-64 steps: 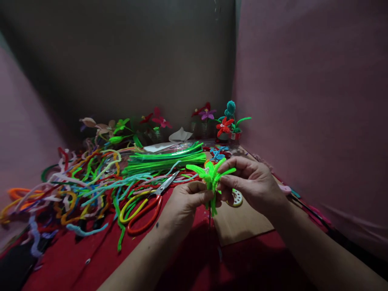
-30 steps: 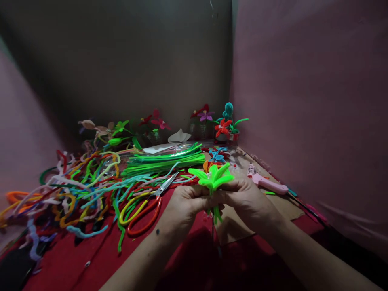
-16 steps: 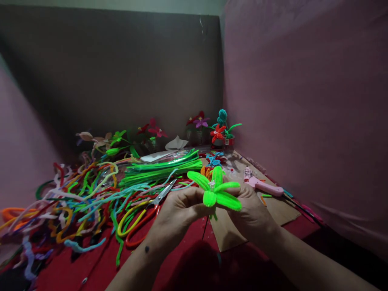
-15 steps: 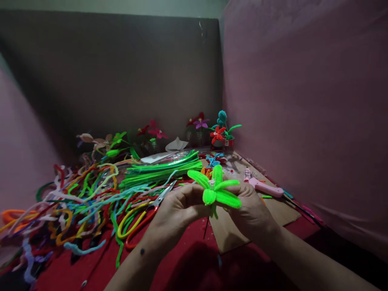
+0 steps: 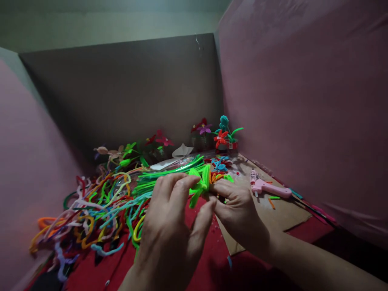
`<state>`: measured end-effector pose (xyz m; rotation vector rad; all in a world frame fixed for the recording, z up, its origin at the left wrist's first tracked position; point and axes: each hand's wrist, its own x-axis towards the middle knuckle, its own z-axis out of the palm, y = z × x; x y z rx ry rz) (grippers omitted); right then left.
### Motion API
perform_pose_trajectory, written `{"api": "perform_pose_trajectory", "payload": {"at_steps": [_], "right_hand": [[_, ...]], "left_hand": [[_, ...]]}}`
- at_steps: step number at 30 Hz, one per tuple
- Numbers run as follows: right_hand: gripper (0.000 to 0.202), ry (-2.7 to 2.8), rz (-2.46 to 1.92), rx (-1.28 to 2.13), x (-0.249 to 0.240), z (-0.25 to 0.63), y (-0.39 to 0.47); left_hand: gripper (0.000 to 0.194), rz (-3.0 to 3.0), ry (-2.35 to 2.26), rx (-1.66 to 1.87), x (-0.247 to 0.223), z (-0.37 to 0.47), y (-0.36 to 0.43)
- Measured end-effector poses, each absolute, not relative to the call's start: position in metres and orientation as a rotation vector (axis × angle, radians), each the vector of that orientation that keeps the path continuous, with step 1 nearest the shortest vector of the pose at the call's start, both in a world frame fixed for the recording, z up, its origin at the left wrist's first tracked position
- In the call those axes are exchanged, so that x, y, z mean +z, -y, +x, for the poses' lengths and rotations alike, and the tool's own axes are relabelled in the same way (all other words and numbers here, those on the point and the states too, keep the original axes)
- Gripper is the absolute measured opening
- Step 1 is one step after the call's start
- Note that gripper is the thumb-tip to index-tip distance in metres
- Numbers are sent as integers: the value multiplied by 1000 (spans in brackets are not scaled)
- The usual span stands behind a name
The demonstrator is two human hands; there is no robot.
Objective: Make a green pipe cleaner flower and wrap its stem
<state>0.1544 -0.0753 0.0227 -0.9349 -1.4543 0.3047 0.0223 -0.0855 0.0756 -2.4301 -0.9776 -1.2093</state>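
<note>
A bright green pipe-cleaner flower (image 5: 205,178) is held up at the middle of the head view, turned so that its petals point up and to the left. My right hand (image 5: 239,210) pinches it near its base; the stem is mostly hidden by the fingers. Close on the left, my left hand (image 5: 172,218) has its thumb and fingers apart around the flower. The index fingertip meets a petal, and the thumb tip lies near the right hand's fingers. Part of the flower is covered by both hands.
Loose coloured pipe cleaners (image 5: 91,210) heap on the red cloth (image 5: 91,275) at left, with a green bundle (image 5: 169,173) behind. A pink glue gun (image 5: 273,189) lies on cardboard (image 5: 273,220) at right. Finished flowers (image 5: 220,138) stand along the back wall.
My left hand has let go of the flower's underside and opened beside its petals. The flower has tilted and turned leftward in my right hand. The view has shifted upward.
</note>
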Motion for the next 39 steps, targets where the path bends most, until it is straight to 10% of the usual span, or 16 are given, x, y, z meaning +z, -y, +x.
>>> {"api": "perform_pose_trajectory", "payload": {"at_steps": [12,22,39], "right_hand": [[26,1683,-971,-99,16,148,85],[31,1358,-879,728,27,159,94],[22,1179,-690,1165,12,163,101]], "left_hand": [[7,-2217,917,-1040,74,39,88],[38,-2386,1053,-1227,79,14,104],[15,-2465,632,-1203,73,9,96]]}}
